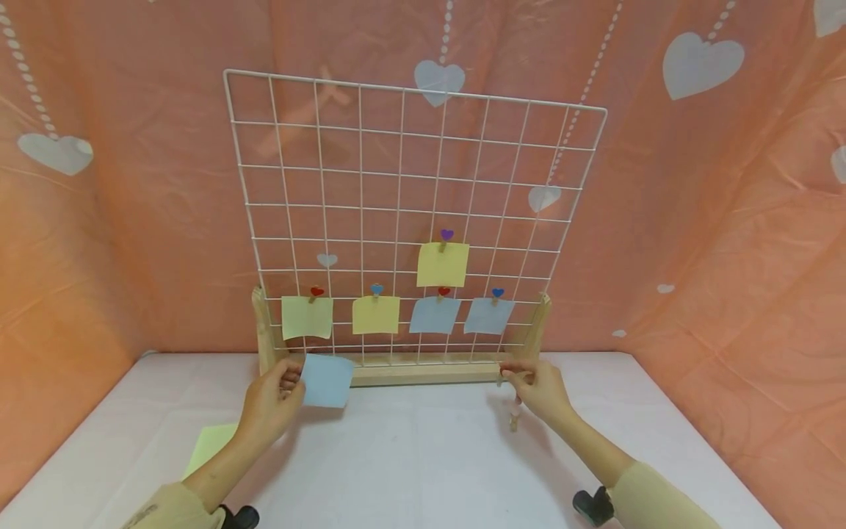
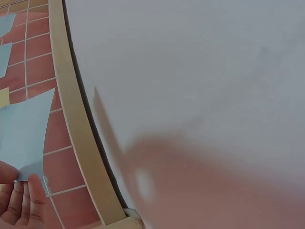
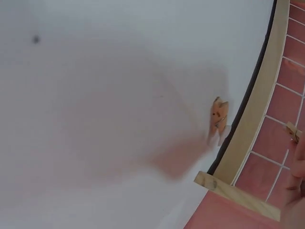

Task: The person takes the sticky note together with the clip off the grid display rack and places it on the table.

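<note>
A: Left hand [image 1: 271,400]: what do the fingers [image 2: 29,200] hold?

B: Thumb and fingers pinch one corner of a light blue paper note [image 1: 327,380]. The note hangs free in front of the wooden base rail [image 1: 423,371] of the white wire grid panel [image 1: 413,220], its upper edge just below the lowest wires; the wrist view shows the rest of the sheet unsupported.

A: Right hand [image 1: 538,389]?

B: Its fingertips are drawn together on a small wooden clothespin [image 1: 505,375] at the right end of the rail, close to the right wooden upright [image 1: 537,327]. A second wooden peg [image 3: 219,118] lies on the counter [image 1: 423,455] just in front of the rail, apart from it.

A: Outward from the hands?

B: The bottom row carries two yellow notes [image 1: 307,317] and two blue notes [image 1: 434,315], each under a heart-topped clip; a third yellow note [image 1: 442,264] hangs one row higher. The upper cells of the grid are open wire. A pale green sheet [image 1: 210,444] lies flat near the left forearm. Between the two hands the white counter runs bare to its near edge; pink heart-print fabric [image 1: 727,220] closes the back and both sides.
</note>
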Motion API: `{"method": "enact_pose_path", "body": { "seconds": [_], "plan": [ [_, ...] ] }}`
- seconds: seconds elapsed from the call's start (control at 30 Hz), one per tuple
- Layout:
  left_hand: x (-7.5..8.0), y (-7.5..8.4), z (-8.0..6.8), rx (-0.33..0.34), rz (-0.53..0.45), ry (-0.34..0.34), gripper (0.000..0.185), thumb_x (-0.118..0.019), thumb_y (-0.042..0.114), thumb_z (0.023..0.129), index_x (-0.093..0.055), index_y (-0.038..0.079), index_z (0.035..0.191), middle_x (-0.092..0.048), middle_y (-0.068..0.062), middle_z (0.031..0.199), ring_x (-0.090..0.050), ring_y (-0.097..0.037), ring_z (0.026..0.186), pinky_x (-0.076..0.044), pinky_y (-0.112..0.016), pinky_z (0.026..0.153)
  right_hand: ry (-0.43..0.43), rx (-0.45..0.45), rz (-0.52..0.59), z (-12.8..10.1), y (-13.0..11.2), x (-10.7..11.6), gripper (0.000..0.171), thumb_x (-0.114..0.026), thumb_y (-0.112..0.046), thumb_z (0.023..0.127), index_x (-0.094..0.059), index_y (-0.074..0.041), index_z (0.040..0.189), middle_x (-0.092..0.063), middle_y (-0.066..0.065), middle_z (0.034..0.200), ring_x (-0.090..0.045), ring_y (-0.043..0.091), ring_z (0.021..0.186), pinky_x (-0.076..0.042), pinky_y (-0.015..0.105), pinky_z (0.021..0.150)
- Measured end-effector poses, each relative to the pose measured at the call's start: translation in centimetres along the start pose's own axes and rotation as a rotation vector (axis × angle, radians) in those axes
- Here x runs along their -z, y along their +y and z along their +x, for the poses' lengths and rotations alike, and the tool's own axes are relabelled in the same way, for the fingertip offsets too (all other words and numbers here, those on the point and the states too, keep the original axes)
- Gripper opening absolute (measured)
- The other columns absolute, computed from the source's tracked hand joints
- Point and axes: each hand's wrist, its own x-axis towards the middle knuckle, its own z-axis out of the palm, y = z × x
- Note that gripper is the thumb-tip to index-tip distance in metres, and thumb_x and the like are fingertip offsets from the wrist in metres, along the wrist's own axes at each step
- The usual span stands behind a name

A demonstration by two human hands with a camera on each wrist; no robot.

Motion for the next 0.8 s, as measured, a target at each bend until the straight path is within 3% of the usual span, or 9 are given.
{"method": "enact_pose_path", "body": {
  "seconds": [0.17, 0.37, 0.6, 0.8],
  "plan": [
    [0.1, -0.3, -0.3, -0.018, 0.016, -0.015, 0.018, -0.055, -0.002, 0.087, -0.062, -0.004, 0.104, -0.065, -0.012, 0.089, -0.059, -0.018, 0.081, -0.05, -0.021, 0.067, -0.044, -0.044, -0.004, -0.2, 0.6, 0.1, 0.018, -0.065, -0.007, 0.088, -0.072, 0.001, 0.103, -0.069, 0.017, 0.074, -0.061, 0.024, 0.051, -0.036, 0.021, 0.047],
    [0.4, -0.3, -1.0, 0.088, 0.03, -0.098, 0.02, -0.057, 0.003, 0.088, -0.061, -0.005, 0.106, -0.065, -0.011, 0.093, -0.06, -0.019, 0.084, -0.05, -0.022, 0.068, -0.126, -0.058, -0.003, -0.4, 1.5, 0.0, 0.02, -0.066, -0.009, 0.088, -0.072, 0.003, 0.103, -0.069, 0.014, 0.07, -0.062, 0.021, 0.052, -0.03, 0.019, 0.041],
    [0.7, -0.3, -1.4, 0.113, 0.041, -0.137, 0.021, -0.057, 0.002, 0.089, -0.061, -0.005, 0.108, -0.064, -0.011, 0.094, -0.059, -0.019, 0.086, -0.05, -0.021, 0.069, -0.177, -0.012, -0.028, -0.4, 1.6, 0.0, 0.017, -0.066, -0.008, 0.088, -0.072, 0.002, 0.1, -0.072, 0.015, 0.098, -0.062, 0.019, 0.054, -0.035, 0.019, 0.043],
    [1.1, -1.0, -1.9, 0.144, 0.063, -0.21, 0.02, -0.057, 0.003, 0.09, -0.061, -0.005, 0.108, -0.062, -0.007, 0.09, -0.053, -0.01, 0.077, -0.046, -0.02, 0.067, -0.202, -0.029, -0.035, -0.5, 1.7, -0.1, 0.017, -0.067, -0.009, 0.086, -0.073, 0.001, 0.099, -0.071, 0.014, 0.098, -0.058, 0.014, 0.053, -0.037, 0.02, 0.043]
  ]
}}
